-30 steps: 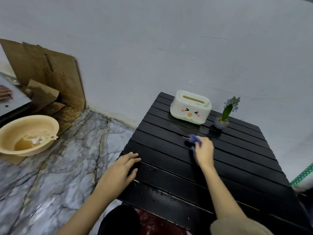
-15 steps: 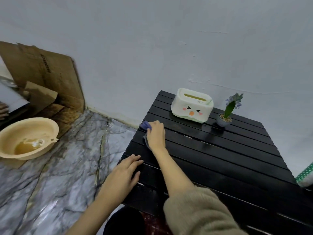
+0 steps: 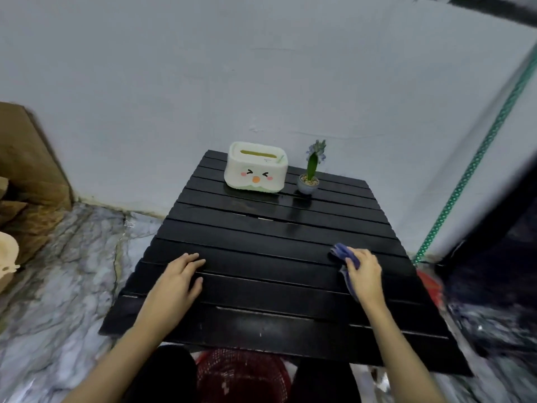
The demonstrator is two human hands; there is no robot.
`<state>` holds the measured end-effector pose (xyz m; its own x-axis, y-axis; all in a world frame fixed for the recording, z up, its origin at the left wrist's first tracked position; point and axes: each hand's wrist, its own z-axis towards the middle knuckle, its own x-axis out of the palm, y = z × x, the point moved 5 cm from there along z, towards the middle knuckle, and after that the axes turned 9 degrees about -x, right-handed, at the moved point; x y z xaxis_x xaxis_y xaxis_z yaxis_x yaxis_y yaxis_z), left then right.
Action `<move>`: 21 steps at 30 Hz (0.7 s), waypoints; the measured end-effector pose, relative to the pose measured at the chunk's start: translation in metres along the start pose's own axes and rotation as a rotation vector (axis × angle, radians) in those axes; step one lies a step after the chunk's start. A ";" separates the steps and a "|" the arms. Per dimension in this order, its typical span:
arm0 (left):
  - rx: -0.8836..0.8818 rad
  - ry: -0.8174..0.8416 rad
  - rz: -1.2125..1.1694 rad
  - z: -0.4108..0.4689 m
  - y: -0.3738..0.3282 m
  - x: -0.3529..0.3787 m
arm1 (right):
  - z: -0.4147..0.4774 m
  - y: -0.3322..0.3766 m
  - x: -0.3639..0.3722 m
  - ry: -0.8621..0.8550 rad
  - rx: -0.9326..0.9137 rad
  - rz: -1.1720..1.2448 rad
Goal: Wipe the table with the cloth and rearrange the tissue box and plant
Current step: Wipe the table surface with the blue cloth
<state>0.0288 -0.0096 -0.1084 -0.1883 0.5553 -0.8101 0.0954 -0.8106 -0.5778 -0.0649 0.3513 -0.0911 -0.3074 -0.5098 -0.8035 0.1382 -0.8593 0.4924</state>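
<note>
table (image 3: 261, 245): i'm seeing black slats, glossy, catching a wet-looking sheen near the far end
cloth (image 3: 343, 254): soft blue fabric, bunching in folds under my right hand (image 3: 364, 274)
tissue box (image 3: 255, 167): looking like smooth cream plastic, matt, with a printed face
plant (image 3: 312, 164): sitting in a small glazed-looking grey pot with gritty pebbles on top
floor (image 3: 72, 271): showing veined marble, polished and shining
wall (image 3: 203, 82): looking like matt pale paint, slightly uneven
cardboard (image 3: 26, 158): brown, rough, matt

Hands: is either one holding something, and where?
The right hand presses a blue cloth under its palm and fingers. The left hand rests flat, holding nothing.
</note>
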 end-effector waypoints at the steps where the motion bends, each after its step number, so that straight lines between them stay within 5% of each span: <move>1: 0.013 0.008 -0.002 0.001 -0.007 0.005 | -0.009 -0.026 -0.021 -0.027 0.047 -0.039; 9: 0.179 0.103 -0.022 -0.003 -0.081 0.051 | -0.074 -0.130 -0.114 -0.237 0.373 -0.165; 15: 0.219 0.129 -0.040 -0.006 -0.100 0.062 | -0.057 -0.070 -0.061 -0.209 0.211 -0.161; 21: 0.220 0.156 -0.063 -0.006 -0.097 0.061 | -0.041 0.075 0.034 0.003 -0.128 0.092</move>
<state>0.0139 0.1041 -0.1020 -0.0325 0.6141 -0.7886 -0.1296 -0.7849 -0.6059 -0.0261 0.2682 -0.0953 -0.2854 -0.5866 -0.7579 0.2847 -0.8070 0.5174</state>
